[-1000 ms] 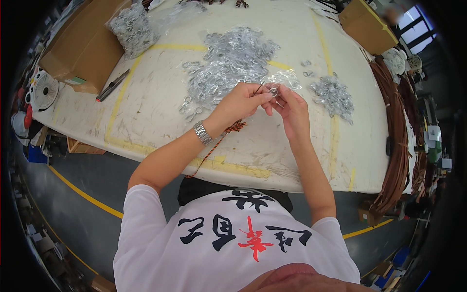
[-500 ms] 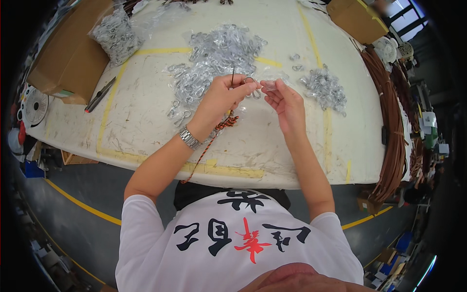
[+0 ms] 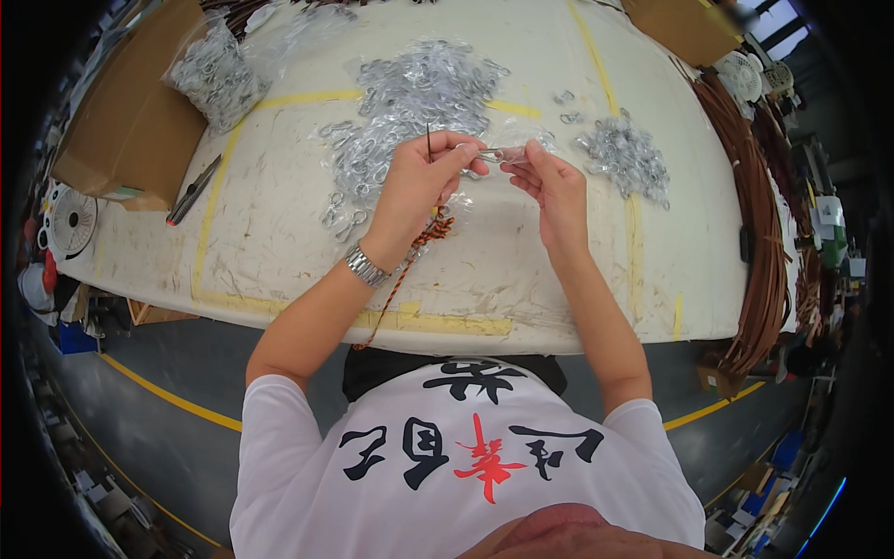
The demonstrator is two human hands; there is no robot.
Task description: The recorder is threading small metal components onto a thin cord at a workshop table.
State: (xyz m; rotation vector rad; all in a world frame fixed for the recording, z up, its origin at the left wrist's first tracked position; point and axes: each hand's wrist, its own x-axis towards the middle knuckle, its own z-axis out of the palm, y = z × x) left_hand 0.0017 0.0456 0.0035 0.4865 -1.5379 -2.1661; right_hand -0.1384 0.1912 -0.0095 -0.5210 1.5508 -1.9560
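Above the table, my left hand [image 3: 424, 182] is closed, its thumb and finger pinching a small silver metal hook [image 3: 489, 152]. A thin dark pointed tool [image 3: 428, 140] sticks up out of the same hand, and an orange-and-black braided cord [image 3: 436, 227] hangs below it. Opposite, my right hand [image 3: 559, 191] pinches a small clear plastic bag [image 3: 512, 156], which meets the hook and seems to lie around part of it. Behind my hands spreads a big heap of bagged metal hooks [image 3: 424, 88]. A smaller pile of them [image 3: 626, 156] lies to the right.
A cardboard box [image 3: 130, 102] and a bulging bag of metal hooks [image 3: 216, 79] stand at the left, near a utility knife [image 3: 194, 191]. Brown strips [image 3: 754, 205] run along the right edge. Yellow tape [image 3: 410, 321] marks the white tabletop. A white fan [image 3: 70, 219] is far left.
The hook has turned from hanging below my left fingertips to lying level. My right hand's bag has moved onto it, and the two hands stay close together.
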